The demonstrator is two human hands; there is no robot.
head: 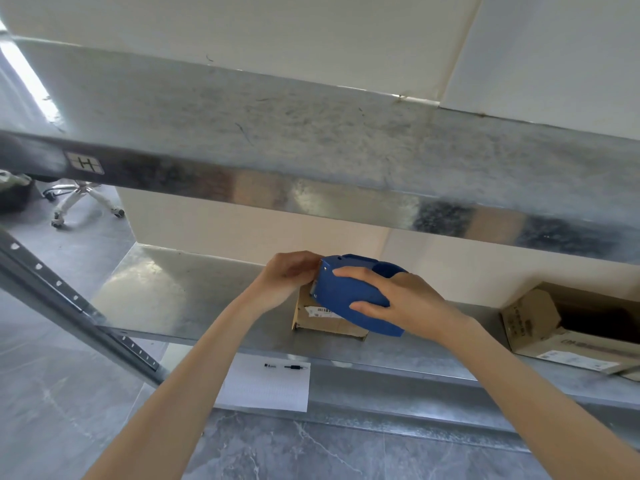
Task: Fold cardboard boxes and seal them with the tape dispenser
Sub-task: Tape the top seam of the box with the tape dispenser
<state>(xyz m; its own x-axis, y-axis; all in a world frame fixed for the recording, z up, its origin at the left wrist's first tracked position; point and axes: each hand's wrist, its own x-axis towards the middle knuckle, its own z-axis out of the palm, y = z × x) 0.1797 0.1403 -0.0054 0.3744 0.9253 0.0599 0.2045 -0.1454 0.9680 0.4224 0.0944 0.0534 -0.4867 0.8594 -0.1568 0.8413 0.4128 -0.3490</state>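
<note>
Both forearms are bare and reach forward into the middle of the frame, the left one from the lower left corner, the right one from the lower right edge. The right hand (398, 303) lies over the side of the tape dispenser (346, 289) and grips it, with its digits spread and pointing to the left. The left hand (289, 275) is just beside it, on the left, with the wrist bent and the fingers curled against the front end of the dispenser. Its fingertips are hidden, so perhaps they pinch something there.
</note>
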